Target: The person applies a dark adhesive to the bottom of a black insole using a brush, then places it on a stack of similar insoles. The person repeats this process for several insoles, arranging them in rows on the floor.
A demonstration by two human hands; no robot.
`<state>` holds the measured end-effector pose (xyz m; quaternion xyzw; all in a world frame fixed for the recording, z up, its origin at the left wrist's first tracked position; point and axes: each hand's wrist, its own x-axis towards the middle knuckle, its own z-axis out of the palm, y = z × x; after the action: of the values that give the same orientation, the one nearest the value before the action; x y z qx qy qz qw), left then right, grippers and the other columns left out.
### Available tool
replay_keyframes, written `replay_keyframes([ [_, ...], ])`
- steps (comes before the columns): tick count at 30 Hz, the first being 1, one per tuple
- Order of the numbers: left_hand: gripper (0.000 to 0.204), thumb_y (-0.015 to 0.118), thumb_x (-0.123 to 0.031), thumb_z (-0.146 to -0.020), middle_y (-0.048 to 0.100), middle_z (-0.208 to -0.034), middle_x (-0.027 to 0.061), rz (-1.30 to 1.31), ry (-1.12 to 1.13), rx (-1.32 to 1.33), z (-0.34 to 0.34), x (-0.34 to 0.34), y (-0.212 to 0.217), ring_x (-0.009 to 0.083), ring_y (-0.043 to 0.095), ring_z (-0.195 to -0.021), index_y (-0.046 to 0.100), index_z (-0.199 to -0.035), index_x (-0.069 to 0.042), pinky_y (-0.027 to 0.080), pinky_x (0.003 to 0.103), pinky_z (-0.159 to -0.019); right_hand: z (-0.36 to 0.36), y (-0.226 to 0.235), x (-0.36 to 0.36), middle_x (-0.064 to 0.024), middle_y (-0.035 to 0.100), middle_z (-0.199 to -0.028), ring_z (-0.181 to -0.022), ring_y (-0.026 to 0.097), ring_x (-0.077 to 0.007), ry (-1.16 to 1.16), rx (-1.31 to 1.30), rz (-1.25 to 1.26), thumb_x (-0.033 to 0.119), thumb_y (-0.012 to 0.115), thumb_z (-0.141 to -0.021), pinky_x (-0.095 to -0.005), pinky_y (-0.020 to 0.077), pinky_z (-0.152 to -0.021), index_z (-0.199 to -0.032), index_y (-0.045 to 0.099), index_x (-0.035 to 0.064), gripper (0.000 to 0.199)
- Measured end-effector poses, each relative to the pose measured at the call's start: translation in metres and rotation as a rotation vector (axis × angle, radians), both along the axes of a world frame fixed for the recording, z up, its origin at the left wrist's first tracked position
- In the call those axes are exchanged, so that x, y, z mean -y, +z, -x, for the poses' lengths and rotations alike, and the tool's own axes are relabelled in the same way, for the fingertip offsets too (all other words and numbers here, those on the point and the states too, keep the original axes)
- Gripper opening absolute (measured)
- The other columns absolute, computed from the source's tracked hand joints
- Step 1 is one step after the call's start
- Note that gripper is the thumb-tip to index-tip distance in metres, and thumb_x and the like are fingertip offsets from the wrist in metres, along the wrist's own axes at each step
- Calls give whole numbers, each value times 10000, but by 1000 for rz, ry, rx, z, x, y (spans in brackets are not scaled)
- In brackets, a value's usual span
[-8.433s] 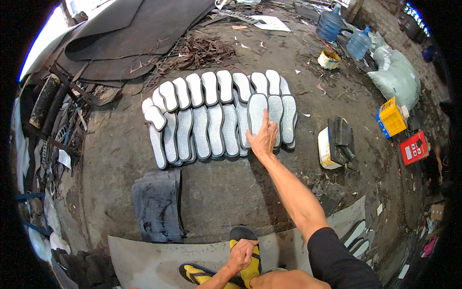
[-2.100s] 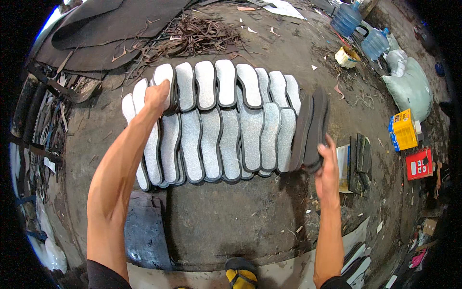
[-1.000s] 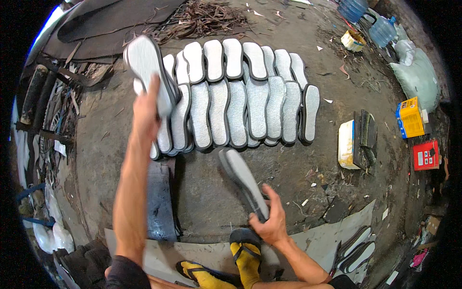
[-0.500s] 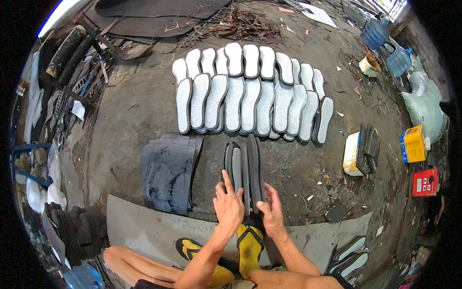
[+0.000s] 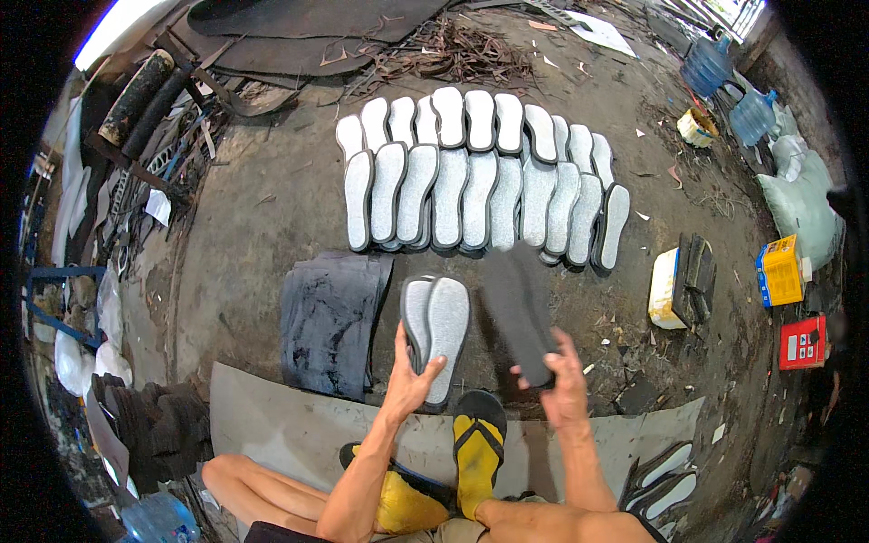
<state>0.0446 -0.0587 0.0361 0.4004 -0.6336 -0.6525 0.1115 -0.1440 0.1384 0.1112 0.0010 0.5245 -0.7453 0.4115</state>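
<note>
My left hand (image 5: 410, 378) is closed on a couple of shoe soles (image 5: 446, 330) with pale grey fleecy tops and dark edges, fanned slightly apart. In my right hand (image 5: 565, 378) is a dark grey sole (image 5: 518, 312), gripped at its lower end and tilted, its plain dark face toward me. Whether more than one sole is in the right hand I cannot tell. Beyond both hands, several soles (image 5: 450, 195) with whitish tops lie in two overlapping rows on the floor. Dark flat sheets (image 5: 328, 317) are stacked left of my left hand.
A grey mat (image 5: 299, 407) lies under my feet, which wear yellow socks (image 5: 477, 462) and black flip-flops. Right of the soles stand an opened glue-stained container (image 5: 665, 290), a yellow can (image 5: 780, 271) and a red box (image 5: 802, 344). Scrap strips (image 5: 462, 59) are heaped at the back.
The soles, held upright together before, are now parted between my hands. The left ones turned their pale tops up; the right one swung rightward, showing its dark face.
</note>
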Motion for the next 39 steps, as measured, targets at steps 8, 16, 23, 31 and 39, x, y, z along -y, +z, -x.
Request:
replay_keyframes([
  [8,1003,650,-387,-1112,176,-1772,289,25,146,-166,30,-48,4,384,211,-1644,-21,-1753,-7,207,447,-1333,-55,24,21,-270,460,-1545,-1438,478,-438,51,-1215,-597,313,806,-971,-532,406,-1224,-1591,530,16,740],
  [16,1086,744,-438,-1044,276,-1731,263,-295,241,-179,18,-67,19,358,366,-1572,13,-1767,-90,300,472,-1299,-78,22,13,-238,571,-1480,-1200,642,-301,379,-965,-465,228,658,-1096,-436,530,-1061,-1522,559,29,481],
  [23,1204,870,-272,-962,374,-1640,283,-30,-40,-90,34,-64,37,388,461,-1474,-15,-1768,-139,426,458,-1204,-55,32,-5,-201,574,-1364,-1018,702,-187,70,-600,-514,286,846,-985,-318,593,-763,-1579,321,63,824],
  [31,1249,869,-371,-932,225,-1748,305,-347,-409,-181,46,-112,39,433,356,-1578,6,-1777,-56,350,512,-1271,-40,-8,-74,-217,192,-1740,-1567,325,-396,-92,-217,-165,530,841,-919,-508,366,-1259,-1748,77,24,1236],
  [39,734,575,-377,-1110,397,-1676,155,-224,-523,-184,37,-148,43,329,517,-1423,316,-1720,-63,445,430,-1183,-20,-25,-259,-96,717,-1271,-1168,675,-239,-780,112,-386,421,824,-910,-414,521,-1076,-1346,691,30,601],
])
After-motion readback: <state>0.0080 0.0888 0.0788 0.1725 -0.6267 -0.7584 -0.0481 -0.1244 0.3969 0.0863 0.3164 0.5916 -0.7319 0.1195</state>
